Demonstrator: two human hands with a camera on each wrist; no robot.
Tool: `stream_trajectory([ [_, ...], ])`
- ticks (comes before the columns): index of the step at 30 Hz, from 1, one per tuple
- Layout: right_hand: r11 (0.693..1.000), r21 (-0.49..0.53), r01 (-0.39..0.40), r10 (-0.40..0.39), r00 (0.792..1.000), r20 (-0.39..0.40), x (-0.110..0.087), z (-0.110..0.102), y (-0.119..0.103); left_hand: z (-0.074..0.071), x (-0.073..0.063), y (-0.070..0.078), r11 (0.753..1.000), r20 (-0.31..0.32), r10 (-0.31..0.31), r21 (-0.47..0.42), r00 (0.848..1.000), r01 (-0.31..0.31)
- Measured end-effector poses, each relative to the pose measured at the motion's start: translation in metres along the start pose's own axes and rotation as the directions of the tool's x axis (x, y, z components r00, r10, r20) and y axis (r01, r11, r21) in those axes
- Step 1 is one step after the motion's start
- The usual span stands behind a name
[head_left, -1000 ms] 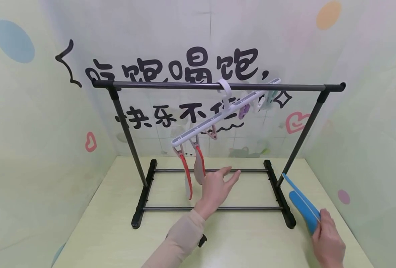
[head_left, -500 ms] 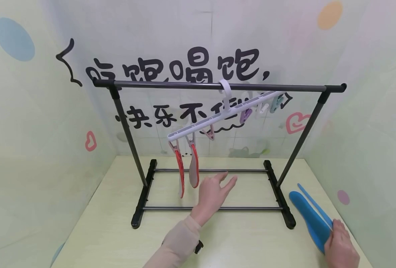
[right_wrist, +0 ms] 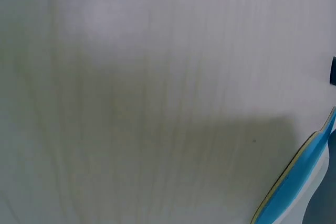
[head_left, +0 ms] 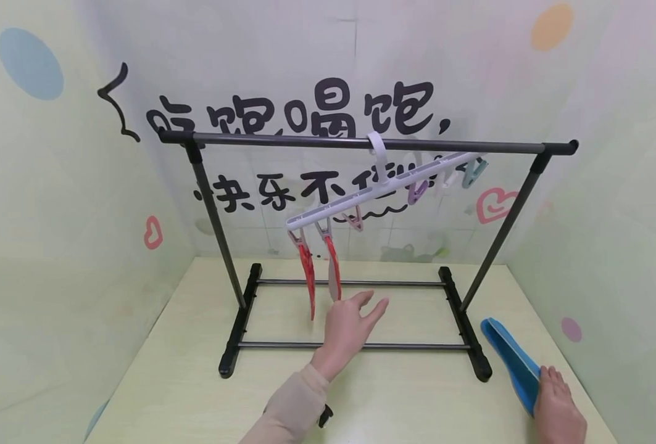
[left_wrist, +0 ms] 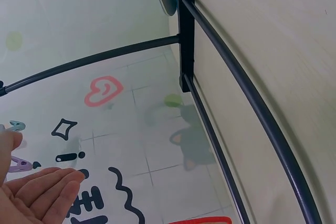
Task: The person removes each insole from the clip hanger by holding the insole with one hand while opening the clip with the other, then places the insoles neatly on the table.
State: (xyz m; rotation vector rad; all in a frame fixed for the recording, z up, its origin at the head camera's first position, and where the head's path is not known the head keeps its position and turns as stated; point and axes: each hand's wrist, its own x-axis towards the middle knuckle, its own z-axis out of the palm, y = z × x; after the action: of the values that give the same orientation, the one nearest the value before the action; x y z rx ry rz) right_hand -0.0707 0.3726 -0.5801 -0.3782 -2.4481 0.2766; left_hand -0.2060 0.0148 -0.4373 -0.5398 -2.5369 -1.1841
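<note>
My right hand [head_left: 558, 404] grips the near end of a pair of blue insoles [head_left: 508, 351] at the table's right side. One insole lies against the other. In the right wrist view the blue insoles [right_wrist: 299, 177] show at the lower right edge. My left hand [head_left: 347, 327] is empty, fingers loosely extended, just below a red-edged insole [head_left: 333, 265]. Another red insole [head_left: 308, 271] hangs to its left. Both are clipped to the low left end of a tilted lilac hanger [head_left: 355, 200]. Farther along it are pink [head_left: 355, 217], purple [head_left: 418, 191], white and teal [head_left: 474, 172] clips.
A black rack [head_left: 283, 140] carries the hanger by its hook; its foot bars [head_left: 355, 346] lie across the table [head_left: 183, 370]. A printed cloth backdrop [head_left: 283, 49] surrounds the table. A small black object [head_left: 324, 416] sits beside my left sleeve.
The hanger has swung to a shallower tilt, its right end lower. My left hand has drawn slightly down and left. The right hand has moved right, and the blue insoles have come together.
</note>
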Motion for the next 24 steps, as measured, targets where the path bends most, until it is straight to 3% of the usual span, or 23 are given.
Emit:
stream_trajectory([
  [5, 0.998, -0.045, -0.047, 0.054, 0.986, 0.160, 0.0034, -0.0048, -0.0047, -0.0010, -0.0013, -0.0013, 1.000, 0.000, -0.007, -0.010, 1.000, 0.007],
  [13, 0.983, -0.134, -0.125, 0.168, 0.911, 0.376, 0.0076, -0.0041, -0.0077, -0.0023, -0.0025, -0.0020, 1.000, 0.003, 0.006, 0.016, 1.000, -0.006],
  [17, 0.979, -0.143, -0.147, 0.193, 0.896, 0.401, 0.0059, -0.0015, -0.0059, -0.0017, -0.0027, -0.0021, 1.000, 0.006, 0.011, 0.019, 1.000, -0.012],
  [24, 0.979, -0.112, -0.168, 0.196, 0.924, 0.329, -0.0003, 0.0024, -0.0058, -0.0014, -0.0032, -0.0033, 1.000, 0.009, 0.004, 0.000, 1.000, -0.004],
])
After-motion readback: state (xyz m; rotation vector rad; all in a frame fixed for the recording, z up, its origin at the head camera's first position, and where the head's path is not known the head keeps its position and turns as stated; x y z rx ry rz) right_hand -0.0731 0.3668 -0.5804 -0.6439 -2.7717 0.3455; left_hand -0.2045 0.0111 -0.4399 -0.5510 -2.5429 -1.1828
